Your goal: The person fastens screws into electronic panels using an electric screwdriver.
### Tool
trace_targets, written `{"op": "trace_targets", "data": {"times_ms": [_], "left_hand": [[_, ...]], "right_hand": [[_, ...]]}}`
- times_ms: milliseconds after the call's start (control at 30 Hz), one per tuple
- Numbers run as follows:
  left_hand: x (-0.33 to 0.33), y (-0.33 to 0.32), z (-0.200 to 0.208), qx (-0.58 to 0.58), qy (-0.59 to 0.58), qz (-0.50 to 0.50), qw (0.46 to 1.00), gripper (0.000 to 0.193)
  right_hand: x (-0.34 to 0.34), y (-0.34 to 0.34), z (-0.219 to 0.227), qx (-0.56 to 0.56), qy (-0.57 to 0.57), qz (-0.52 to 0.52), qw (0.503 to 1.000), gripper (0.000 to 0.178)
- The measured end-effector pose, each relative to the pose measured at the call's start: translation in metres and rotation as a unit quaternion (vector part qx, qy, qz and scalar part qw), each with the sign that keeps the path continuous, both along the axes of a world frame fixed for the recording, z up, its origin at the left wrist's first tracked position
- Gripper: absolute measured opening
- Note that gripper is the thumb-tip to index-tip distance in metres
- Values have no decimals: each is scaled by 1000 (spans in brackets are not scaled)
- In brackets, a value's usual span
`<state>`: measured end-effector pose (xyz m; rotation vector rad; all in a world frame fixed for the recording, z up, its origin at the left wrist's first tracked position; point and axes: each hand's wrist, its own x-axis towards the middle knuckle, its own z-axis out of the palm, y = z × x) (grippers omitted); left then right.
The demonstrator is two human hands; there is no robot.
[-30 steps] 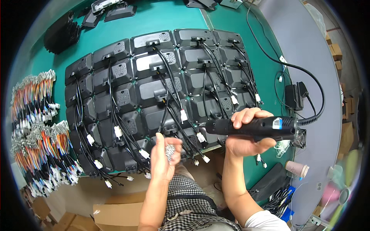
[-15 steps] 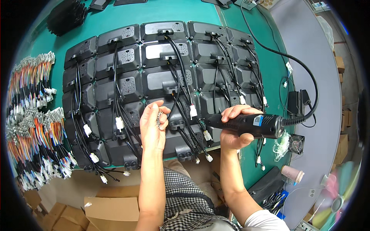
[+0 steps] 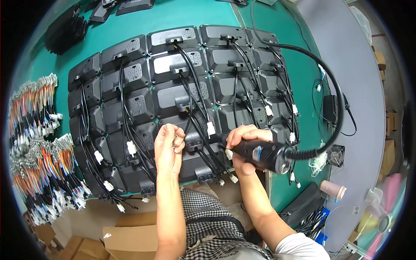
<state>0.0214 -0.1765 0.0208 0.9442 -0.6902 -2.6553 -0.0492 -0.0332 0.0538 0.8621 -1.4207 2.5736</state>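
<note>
Spread along the far left of a green table (image 3: 186, 13), where the fisheye view bends most, are two thick rows of wire bundles (image 3: 32, 108) with coloured strands and pale ends. To their right, a grid of black plastic housings (image 3: 169, 93) fills the middle of the table, backs facing up; black cables run down from them toward the person, ending in white connectors (image 3: 131, 148).

The person's left hand (image 3: 168, 149) is raised over the near part of the grid, left of centre. Its fingers are curled in, thumb against the fingertips, loosely closed around small metal pieces (image 3: 175, 139), probably screws; how many is impossible to tell. Just right of it, the right hand (image 3: 243, 135) is wrapped firmly around a black power driver (image 3: 264, 154), fingers over the top and thumb beneath. The narrow end points left, toward the housings; its tip is lost against dark plastic, so contact cannot be judged.

The step in hand looks like readying one screw while the driver is held nearby. The next move seems to call for bringing screw and tip squarely together, clear of the loose cables.

At the right, the driver's thick cord (image 3: 336, 104) arcs over the table edge, above a small square fan (image 3: 336, 155) and a pinkish cup (image 3: 333, 190).
</note>
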Motion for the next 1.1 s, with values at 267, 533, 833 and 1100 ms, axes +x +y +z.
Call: {"op": "trace_targets", "data": {"times_ms": [267, 533, 833, 1100], "left_hand": [[0, 0, -3, 21, -1, 13, 1000, 19], [0, -2, 1, 17, 5, 19, 1000, 18], [45, 42, 43, 6, 16, -118, 993, 16], [47, 61, 44, 57, 30, -155, 986, 16]], "right_hand": [[-17, 4, 17, 36, -112, -57, 991, 66], [-11, 14, 34, -18, -188, -41, 981, 64], [1, 34, 80, -126, -130, -62, 981, 65], [12, 35, 85, -156, -176, -59, 970, 65]]}}
